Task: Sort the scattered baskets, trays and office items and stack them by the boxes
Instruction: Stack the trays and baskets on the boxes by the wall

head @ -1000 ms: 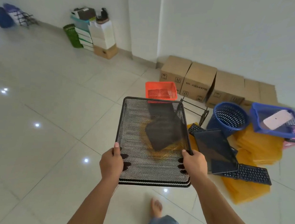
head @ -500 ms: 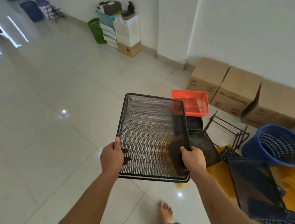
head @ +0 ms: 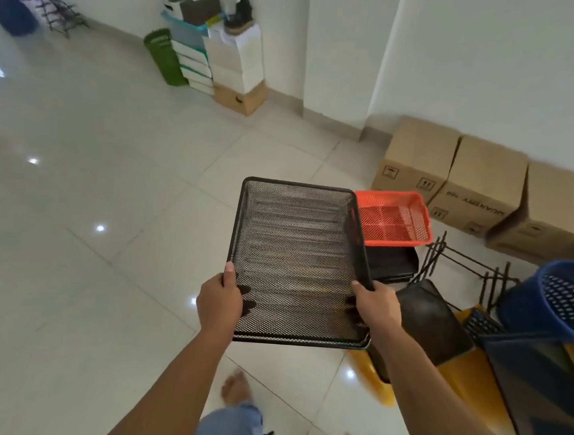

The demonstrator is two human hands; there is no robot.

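I hold a black mesh tray [head: 296,252] flat in front of me, above the floor. My left hand [head: 219,301] grips its near left edge and my right hand [head: 376,305] grips its near right edge, fingers under the mesh. Just right of it an orange basket [head: 393,219] rests on a stack of black trays [head: 392,263]. Brown cardboard boxes [head: 417,159] line the wall behind. A blue round basket [head: 560,300], another black tray [head: 432,318], yellow folders [head: 465,372] and a keyboard [head: 480,323] lie scattered at the right.
A black wire rack [head: 464,262] lies between the orange basket and the blue basket. At the far wall stand stacked white boxes [head: 238,59], a green basket [head: 162,56] and, far left, blue and purple baskets [head: 10,6]. My bare foot [head: 236,388] is on the tiled floor.
The view has swung left and I have stepped on; the tray stays in both hands, now left of the orange basket rather than over the black trays.
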